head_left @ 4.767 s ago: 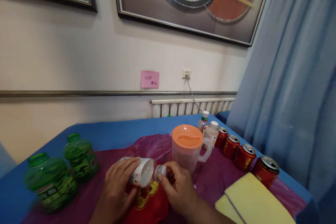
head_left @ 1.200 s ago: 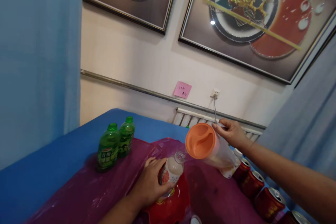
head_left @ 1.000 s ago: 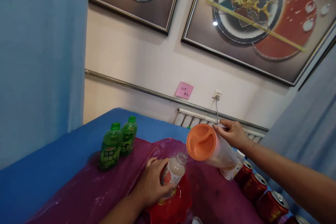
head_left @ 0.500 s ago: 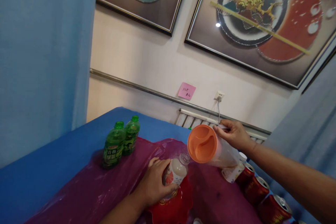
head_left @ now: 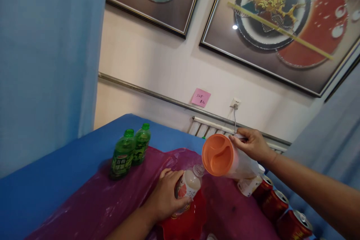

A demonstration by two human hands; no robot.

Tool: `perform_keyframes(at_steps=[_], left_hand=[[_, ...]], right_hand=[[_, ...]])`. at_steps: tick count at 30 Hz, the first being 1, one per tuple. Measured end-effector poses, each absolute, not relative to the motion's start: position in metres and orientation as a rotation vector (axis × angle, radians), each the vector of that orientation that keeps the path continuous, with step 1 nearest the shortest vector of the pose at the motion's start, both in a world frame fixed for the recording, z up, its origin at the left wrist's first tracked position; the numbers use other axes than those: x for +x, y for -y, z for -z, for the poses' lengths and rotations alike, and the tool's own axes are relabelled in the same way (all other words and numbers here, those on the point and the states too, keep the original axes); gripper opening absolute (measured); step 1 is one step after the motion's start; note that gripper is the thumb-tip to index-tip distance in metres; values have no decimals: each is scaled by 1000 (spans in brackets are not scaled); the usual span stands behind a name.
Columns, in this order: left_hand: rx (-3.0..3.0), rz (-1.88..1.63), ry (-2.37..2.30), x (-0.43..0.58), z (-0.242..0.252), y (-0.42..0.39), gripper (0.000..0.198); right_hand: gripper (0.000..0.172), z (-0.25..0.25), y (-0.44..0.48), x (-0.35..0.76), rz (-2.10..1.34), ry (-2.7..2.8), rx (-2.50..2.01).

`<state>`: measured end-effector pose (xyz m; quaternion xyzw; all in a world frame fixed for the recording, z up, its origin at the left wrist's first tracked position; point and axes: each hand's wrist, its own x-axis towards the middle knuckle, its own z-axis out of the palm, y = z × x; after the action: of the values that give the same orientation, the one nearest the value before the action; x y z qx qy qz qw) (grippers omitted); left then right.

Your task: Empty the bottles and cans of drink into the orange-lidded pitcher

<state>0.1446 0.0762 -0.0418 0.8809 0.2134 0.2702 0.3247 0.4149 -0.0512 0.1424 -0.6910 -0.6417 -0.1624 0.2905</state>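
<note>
My left hand [head_left: 165,197] is wrapped round a clear bottle [head_left: 191,182] with a white and orange label, uncapped and tilted a little to the right. Beneath it lies a red dish [head_left: 194,219] with a wavy rim. My right hand [head_left: 254,144] grips the handle of a translucent pitcher [head_left: 244,165] with an orange lid [head_left: 217,155]. The pitcher is tipped on its side, its lid end facing left, just above and right of the bottle's mouth. I cannot make out whether liquid runs between them.
Two green bottles [head_left: 122,157] stand uncapped at the left. Several red cans [head_left: 275,204] and a white labelled bottle [head_left: 249,185] line the right. Purple plastic sheeting [head_left: 92,202] covers part of the blue table [head_left: 36,183]. Blue curtains [head_left: 47,63] hang at both sides.
The view has shifted very slightly. Both hands hold the bottle and the pitcher in nearly the same pose as before.
</note>
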Motion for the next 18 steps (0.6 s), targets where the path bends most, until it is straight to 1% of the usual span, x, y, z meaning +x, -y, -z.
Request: perform_keyframes(at_steps=[6,13,18], left_hand=[[2306,-708,-571,145,41,-76,67],[2293,-698,-559,144,39,-76,62],[2291,-695,-577,144,38,-75,67]], right_hand=[[49,-141,52,415,429,1708,-1841],[49,-144,53,412,425,1714,-1849],[48,-146,54,410,445,1715,-1834]])
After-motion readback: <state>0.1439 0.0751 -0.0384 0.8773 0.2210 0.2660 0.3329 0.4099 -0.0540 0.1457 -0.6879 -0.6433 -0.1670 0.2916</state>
